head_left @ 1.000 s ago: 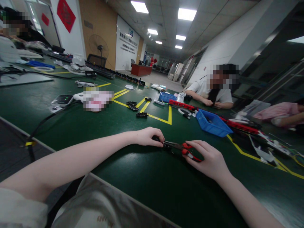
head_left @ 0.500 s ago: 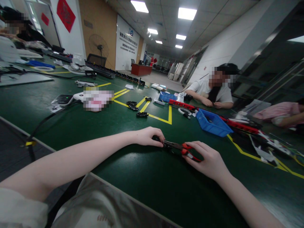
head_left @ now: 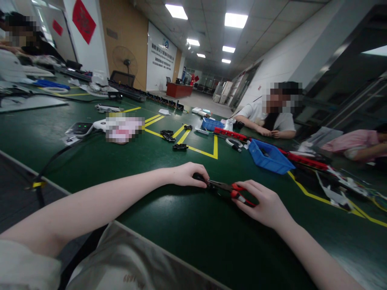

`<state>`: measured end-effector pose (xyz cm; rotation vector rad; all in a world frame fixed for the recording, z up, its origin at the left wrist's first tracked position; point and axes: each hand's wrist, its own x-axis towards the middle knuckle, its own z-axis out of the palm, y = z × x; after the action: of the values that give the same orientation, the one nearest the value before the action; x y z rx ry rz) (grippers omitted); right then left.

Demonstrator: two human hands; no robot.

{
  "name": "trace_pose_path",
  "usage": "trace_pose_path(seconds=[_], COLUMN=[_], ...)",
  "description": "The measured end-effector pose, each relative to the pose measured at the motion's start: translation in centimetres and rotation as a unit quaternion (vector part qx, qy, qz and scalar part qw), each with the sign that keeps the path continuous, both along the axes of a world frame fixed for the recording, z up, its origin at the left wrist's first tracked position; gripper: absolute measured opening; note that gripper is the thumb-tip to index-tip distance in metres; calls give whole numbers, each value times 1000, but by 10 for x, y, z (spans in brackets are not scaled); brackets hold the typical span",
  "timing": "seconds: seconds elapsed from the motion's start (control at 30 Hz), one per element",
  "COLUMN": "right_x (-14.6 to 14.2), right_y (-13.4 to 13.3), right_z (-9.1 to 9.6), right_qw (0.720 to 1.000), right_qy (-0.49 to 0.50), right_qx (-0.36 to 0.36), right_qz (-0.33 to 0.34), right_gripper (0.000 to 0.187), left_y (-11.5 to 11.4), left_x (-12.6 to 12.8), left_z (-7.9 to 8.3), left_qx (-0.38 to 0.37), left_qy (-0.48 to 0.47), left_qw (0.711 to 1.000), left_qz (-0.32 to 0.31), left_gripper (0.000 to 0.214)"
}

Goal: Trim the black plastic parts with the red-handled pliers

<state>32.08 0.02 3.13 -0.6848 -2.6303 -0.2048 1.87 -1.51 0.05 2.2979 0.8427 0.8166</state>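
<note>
My right hand (head_left: 263, 203) is closed around the red handles of a pair of needle-nose pliers (head_left: 237, 195), whose dark jaws point left. Opposite it, my left hand (head_left: 192, 175) pinches a small black part (head_left: 198, 177), mostly hidden by the fingers. The pliers' tips meet this part right at my left fingertips; whether the jaws are closed on it I cannot tell. Both hands are low over the green table (head_left: 181, 225). Beyond them, several similar black parts (head_left: 180, 147) lie near yellow tape lines.
A blue bin (head_left: 270, 159) with dark pieces inside stands to the right, beside a long red strip (head_left: 311, 161). A second blue bin (head_left: 212, 124) is farther back. At left lie a phone-like device (head_left: 80, 129) and a black cable (head_left: 54, 155). A co-worker (head_left: 272, 117) sits across the table.
The view has shifted very slightly. Both hands keep their places and grips, with the pliers' tips still at the black part.
</note>
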Motion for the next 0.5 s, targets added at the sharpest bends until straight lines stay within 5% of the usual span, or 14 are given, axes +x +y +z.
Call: trace_pose_path(seconds=[0.3,0.5], right_x=[-3,-3], right_y=[-1,-2], right_z=[-6,-4], right_qw=[999,1000], right_qy=[15,8], right_qx=[38,2], right_qz=[-7,-16], right_gripper=[34,30], left_y=[3,2], left_x=[-1,-1], left_z=[-3,-1], left_qx=[-5,-13], left_qy=[2,3], left_qw=[1000,1000], left_qz=[-7,-6], left_gripper=[16,16])
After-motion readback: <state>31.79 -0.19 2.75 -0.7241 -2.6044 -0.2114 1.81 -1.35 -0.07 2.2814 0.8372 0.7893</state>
